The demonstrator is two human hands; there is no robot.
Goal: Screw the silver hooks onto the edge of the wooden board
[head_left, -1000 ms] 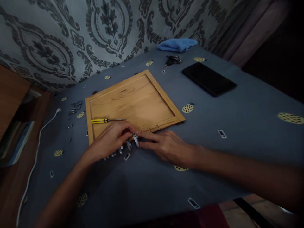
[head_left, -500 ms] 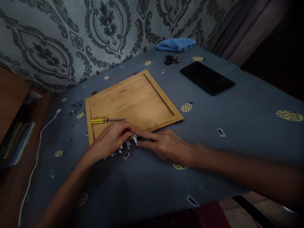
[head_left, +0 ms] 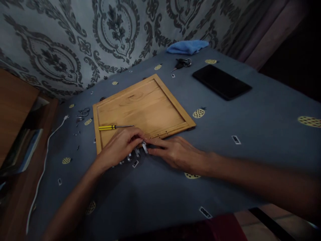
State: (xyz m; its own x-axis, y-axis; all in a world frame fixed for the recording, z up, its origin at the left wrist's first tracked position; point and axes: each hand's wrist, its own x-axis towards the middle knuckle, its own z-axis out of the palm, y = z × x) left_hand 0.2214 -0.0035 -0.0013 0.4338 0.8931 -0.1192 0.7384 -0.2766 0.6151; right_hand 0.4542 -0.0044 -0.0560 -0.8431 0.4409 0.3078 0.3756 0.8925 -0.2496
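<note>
Hook strip (head_left: pixel 136 152) pinched in grip of left hand (head_left: pixel 120 147) and right hand (head_left: pixel 177 154), beside wooden board (head_left: pixel 142 107).

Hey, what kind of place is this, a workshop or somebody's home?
Most likely a room in a home: the wooden panel lies on a printed blue sheet, a patterned backdrop hangs behind, and keys and a phone lie nearby.

A home bedroom — damask-patterned wallpaper (head_left: pixel 112 30), bed (head_left: pixel 250 110) under a blue pineapple-print sheet, keys (head_left: pixel 182 63), a black phone (head_left: pixel 222 82), white charging cable (head_left: pixel 47 144) — books on a wooden shelf (head_left: pixel 17 147) alongside.
</note>
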